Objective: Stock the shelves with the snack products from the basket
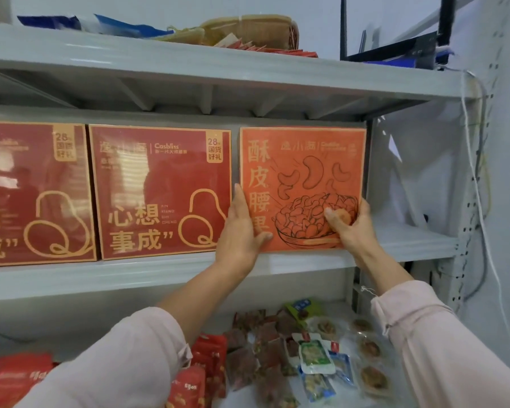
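- Pink sleeves come up from the bottom corners of the frame, one arm on each side, both reaching toward the middle shelf.
- Below the arms, at lower centre, the bottom shelf carries loose snack packets and red pouches, which lie flat and overlap.
- Left hand clasps the lower left edge of the orange cashew box: its fingers run up the side and its thumb lies across the front.
- Right hand grips the lower right edge, thumb on the printed bowl and fingers wrapped round the side.
- The box stands upright at right of centre. Its bottom edge seems to rest on the middle shelf, just beside a red gift box; a second red box is at the left edge.
- The step in hand looks like seating and squaring this box in the row. The next move probably calls for a level push back until its front lines up with its neighbours, then letting go without tipping it.
- Farthest off, along the top of the frame, the top shelf holds flat packets and a woven tray.
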